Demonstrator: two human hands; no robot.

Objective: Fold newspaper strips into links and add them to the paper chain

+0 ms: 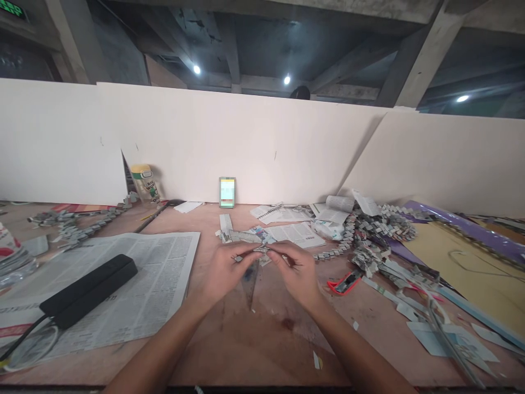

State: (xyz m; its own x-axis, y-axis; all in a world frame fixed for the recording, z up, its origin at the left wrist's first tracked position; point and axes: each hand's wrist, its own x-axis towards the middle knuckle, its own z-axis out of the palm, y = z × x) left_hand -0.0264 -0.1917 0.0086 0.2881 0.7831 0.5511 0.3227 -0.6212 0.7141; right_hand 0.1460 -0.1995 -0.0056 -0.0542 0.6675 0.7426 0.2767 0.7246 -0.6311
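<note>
Now both hands meet at mid-table: the left hand (227, 269) and right hand (296, 269) pinch a small folded newspaper strip (259, 251) between their fingertips, fold seemingly half made. Plenty looks finished already: folded paper chains (369, 232) pile up far right, another chain (77, 225) far left. Loose cut strips (404, 306) near right and an open newspaper (135, 284) left suggest more folding remains.

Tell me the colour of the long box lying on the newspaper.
Black box, head view.
</note>
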